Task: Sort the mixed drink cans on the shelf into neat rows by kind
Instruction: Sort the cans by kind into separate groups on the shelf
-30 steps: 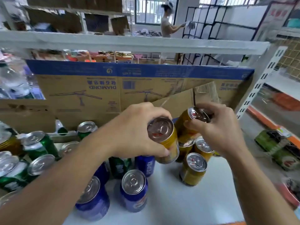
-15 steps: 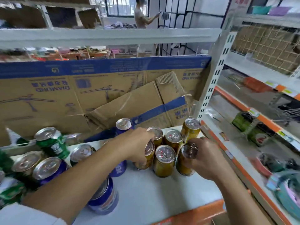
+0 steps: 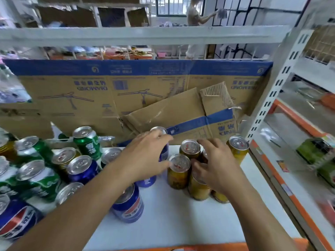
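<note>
Several yellow cans (image 3: 178, 172) stand clustered at the right of the white shelf (image 3: 181, 220). My right hand (image 3: 215, 167) lies over that cluster, thumb and curled fingers round a yellow can (image 3: 198, 190) that is mostly hidden beneath it. My left hand (image 3: 145, 158) is spread with straight fingers over the top of a blue can (image 3: 164, 151) at the back; its thumb points at the nearest yellow can and it grips nothing. Another blue can (image 3: 129, 205) stands under my left forearm. Green cans (image 3: 87, 142) and further blue cans (image 3: 81, 169) are mixed at the left.
Flattened cardboard boxes (image 3: 126, 91) line the back of the shelf. A white perforated upright (image 3: 275, 91) bounds it on the right, with orange-edged shelves (image 3: 290, 178) beyond. One yellow can (image 3: 238, 149) stands by that upright. A person (image 3: 195, 15) works far behind.
Both hands came down from holding raised yellow cans to the shelf. My left hand let go of its yellow can and moved over the blue can. The view shifted left and closer.
</note>
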`<action>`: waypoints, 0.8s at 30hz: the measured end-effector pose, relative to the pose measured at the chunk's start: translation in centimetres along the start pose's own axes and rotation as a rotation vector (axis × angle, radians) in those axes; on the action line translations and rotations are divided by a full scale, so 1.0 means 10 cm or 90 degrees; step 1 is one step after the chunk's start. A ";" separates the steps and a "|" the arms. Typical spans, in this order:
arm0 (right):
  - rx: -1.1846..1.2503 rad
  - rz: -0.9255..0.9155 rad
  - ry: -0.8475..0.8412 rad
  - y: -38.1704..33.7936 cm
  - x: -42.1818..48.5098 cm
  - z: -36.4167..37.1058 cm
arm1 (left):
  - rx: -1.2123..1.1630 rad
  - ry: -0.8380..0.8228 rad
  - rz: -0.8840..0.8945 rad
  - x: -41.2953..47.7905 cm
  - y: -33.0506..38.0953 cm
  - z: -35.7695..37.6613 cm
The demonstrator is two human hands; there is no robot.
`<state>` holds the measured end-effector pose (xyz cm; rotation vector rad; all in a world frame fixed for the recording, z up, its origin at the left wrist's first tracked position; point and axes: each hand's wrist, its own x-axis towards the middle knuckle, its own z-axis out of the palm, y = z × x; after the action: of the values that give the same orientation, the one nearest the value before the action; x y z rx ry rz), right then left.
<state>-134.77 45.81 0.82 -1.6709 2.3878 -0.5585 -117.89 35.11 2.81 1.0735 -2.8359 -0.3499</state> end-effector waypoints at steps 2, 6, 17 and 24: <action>-0.023 -0.061 -0.024 -0.21 0.09 0.10 | 0.034 0.045 -0.066 -0.20 -0.19 -0.11; -0.036 -0.163 -0.075 -0.66 0.26 0.28 | 0.116 0.065 -0.215 -0.66 -0.61 -0.27; -0.056 -0.383 -0.149 -2.08 0.56 0.74 | 0.122 0.107 -0.461 -1.80 -1.57 -0.44; -0.145 -0.402 -0.266 -2.89 0.79 1.13 | 0.075 0.104 -0.526 -2.23 -2.19 -0.46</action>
<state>-108.58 27.52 2.58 -2.3686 1.6632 0.0090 -86.39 33.08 1.91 2.1450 -2.1568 -0.1264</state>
